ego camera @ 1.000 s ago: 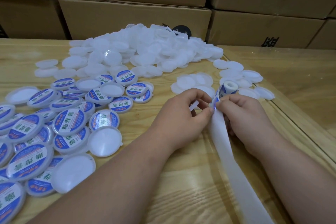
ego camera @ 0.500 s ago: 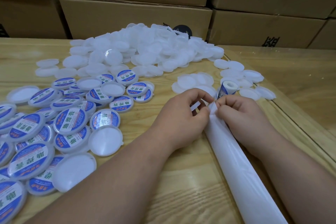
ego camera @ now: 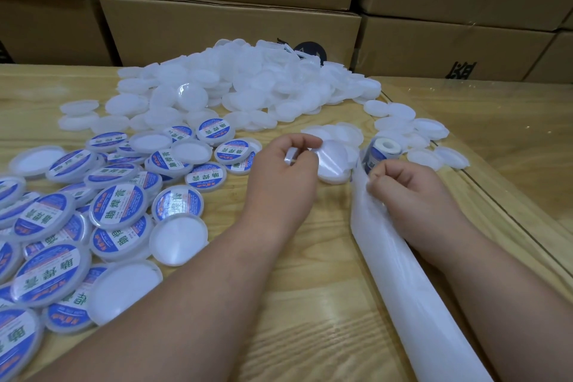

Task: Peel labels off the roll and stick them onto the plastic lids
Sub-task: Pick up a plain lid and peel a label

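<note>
The label roll (ego camera: 383, 150) lies right of centre, blue print on its side. Its bare white backing strip (ego camera: 418, 304) trails from it to the bottom right. My right hand (ego camera: 412, 195) pinches this strip just below the roll, fingers curled. My left hand (ego camera: 285, 174) is curled round a white lid (ego camera: 291, 159) of which only a shiny rim shows. Its thumb tip is at the edge of a glossy plain lid (ego camera: 335, 161) on a small pile; contact is unclear. No peeled label shows. Labelled lids (ego camera: 117, 211) cover the left.
A big heap of plain white lids (ego camera: 254, 84) fills the table's far middle, and more lids (ego camera: 431, 133) lie past the roll. Cardboard boxes (ego camera: 232, 25) wall off the back. A glass sheet's edge (ego camera: 496, 195) runs along the wooden table on the right.
My hands have come apart. The left hand moved left, away from the roll and towards the small lid pile. The right hand stayed on the backing strip.
</note>
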### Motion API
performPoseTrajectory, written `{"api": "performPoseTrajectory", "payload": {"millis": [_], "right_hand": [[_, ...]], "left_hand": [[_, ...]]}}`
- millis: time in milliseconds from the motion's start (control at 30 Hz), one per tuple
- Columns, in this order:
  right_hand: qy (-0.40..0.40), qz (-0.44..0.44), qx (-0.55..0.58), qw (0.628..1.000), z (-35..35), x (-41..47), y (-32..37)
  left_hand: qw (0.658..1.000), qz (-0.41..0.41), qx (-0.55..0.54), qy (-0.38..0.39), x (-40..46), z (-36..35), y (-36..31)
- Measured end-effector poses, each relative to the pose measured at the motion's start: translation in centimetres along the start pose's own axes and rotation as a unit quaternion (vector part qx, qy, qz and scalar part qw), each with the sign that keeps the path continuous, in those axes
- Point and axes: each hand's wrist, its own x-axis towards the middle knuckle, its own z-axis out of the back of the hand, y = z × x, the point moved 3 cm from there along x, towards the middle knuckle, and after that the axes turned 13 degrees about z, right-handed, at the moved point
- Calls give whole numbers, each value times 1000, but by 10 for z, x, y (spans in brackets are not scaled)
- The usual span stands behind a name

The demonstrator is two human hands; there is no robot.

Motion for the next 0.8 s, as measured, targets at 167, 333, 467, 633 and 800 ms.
{"api": "performPoseTrajectory", "payload": {"millis": [167, 333, 467, 633, 800], "right_hand": [[-58, 76, 41, 995, -4, 2, 0], [-67, 114, 41, 990, -3, 2, 2], [-70, 123, 8, 990, -2, 2, 2], [-72, 126, -1, 989, -2, 3, 2], [-80, 124, 12, 989, -1, 3, 0]], "left_hand": [[999, 17, -5, 36, -2, -2, -1], [999, 13, 2, 49, -2, -3, 0], [998, 9, 14, 58, -2, -3, 0], [998, 6, 25, 66, -3, -4, 0], [998, 6, 23, 66, -2, -5, 0]]}}
